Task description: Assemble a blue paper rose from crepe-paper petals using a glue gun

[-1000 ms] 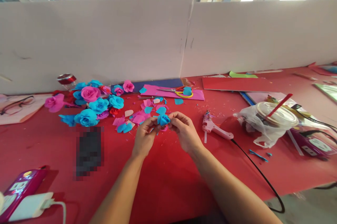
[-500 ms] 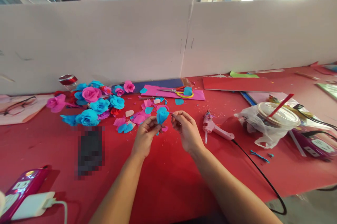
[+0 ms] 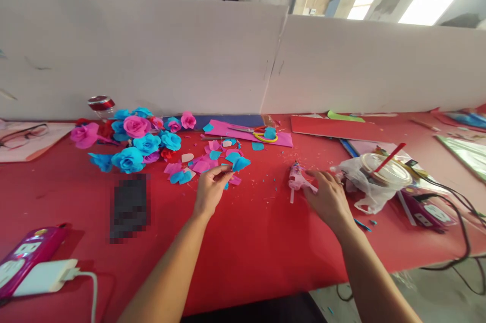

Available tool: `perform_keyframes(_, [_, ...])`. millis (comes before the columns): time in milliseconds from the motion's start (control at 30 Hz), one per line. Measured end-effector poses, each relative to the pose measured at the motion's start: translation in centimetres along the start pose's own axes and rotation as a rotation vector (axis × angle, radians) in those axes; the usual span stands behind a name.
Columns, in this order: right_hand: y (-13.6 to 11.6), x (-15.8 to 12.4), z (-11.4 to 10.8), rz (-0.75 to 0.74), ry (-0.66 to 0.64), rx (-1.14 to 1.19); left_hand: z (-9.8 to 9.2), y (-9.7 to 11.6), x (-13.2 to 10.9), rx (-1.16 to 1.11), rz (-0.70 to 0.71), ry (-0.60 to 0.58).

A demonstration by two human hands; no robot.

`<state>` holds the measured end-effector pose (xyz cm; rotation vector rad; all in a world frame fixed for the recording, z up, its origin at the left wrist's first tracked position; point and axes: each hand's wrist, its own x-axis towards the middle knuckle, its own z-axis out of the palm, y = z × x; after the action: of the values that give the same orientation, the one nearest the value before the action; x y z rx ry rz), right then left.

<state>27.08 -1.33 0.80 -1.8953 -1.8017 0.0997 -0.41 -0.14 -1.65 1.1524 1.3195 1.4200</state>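
My left hand pinches a small blue paper flower just above the red table. Its petals stick out past my fingertips. My right hand lies far to the right, over the pink glue gun, with its fingers on the gun's handle; a full grip does not show. Loose blue and pink paper petals are scattered just beyond my left hand.
A heap of finished blue and pink paper roses sits at the left. Yellow-handled scissors rest on pink paper by the white divider. A lidded cup with a red straw in a plastic bag stands right, near power strips and cables.
My right hand let go of the blue flower and moved right to the glue gun. My left hand kept the flower and lowered it slightly. The view shifted to the right.
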Motion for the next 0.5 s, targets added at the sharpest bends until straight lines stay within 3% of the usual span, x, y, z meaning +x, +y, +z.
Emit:
perform_keyframes(67, [2.2,-0.6,0.3,0.010,-0.111,-0.230,0.0,-0.1,0.0,0.055,0.006,-0.002])
perform_keyframes(167, [3.0,-0.9,0.8,-0.015,-0.217,-0.349,0.0,-0.2,-0.1,0.136,-0.010,-0.019])
perform_keyframes(400, [1.9,0.3,0.8,-0.070,-0.261,-0.388,0.0,-0.1,-0.3,0.244,-0.124,-0.084])
perform_keyframes(500, [2.2,-0.3,0.3,-0.023,-0.200,-0.263,0.0,-0.2,-0.5,0.306,-0.125,-0.168])
